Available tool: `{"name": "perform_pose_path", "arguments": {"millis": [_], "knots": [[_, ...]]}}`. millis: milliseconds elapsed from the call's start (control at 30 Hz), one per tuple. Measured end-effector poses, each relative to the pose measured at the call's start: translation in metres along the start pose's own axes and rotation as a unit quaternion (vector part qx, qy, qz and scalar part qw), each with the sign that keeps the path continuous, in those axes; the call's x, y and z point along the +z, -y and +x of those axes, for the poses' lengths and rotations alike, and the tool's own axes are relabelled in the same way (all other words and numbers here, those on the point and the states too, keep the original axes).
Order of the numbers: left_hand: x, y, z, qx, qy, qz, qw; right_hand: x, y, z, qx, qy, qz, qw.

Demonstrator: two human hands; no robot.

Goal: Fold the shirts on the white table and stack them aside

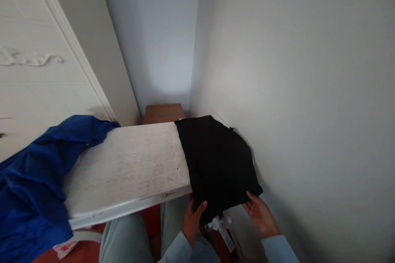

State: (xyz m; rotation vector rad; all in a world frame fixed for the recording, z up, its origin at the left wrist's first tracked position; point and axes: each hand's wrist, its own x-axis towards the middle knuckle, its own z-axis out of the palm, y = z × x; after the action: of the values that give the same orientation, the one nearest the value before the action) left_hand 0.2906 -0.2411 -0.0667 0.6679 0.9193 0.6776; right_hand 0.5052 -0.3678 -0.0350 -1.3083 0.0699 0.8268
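A black cloth garment (219,160) lies spread flat over the right end of a white board-like table (132,164), its near edge hanging over the front. My left hand (193,220) pinches the near left corner, with the thumb on top of the fabric. At the near right corner, my right hand (261,213) grips the edge between thumb and fingers. What kind of garment it is I cannot tell. A crumpled blue cloth (40,181) drapes over the table's left end, away from both hands.
A grey wall (293,90) runs close along the right side. White cabinet doors (40,78) stand at the left, and a brown wooden piece (163,113) is behind the table. Below the black cloth are plastic items (224,230) near the floor.
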Motion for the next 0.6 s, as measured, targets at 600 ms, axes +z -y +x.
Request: {"name": "perform_pose_path", "arguments": {"millis": [600], "knots": [[-0.019,-0.009,0.025,0.02,0.09,0.107,0.99,0.199,0.182,0.117,-0.196,0.34,-0.358,0.847]]}}
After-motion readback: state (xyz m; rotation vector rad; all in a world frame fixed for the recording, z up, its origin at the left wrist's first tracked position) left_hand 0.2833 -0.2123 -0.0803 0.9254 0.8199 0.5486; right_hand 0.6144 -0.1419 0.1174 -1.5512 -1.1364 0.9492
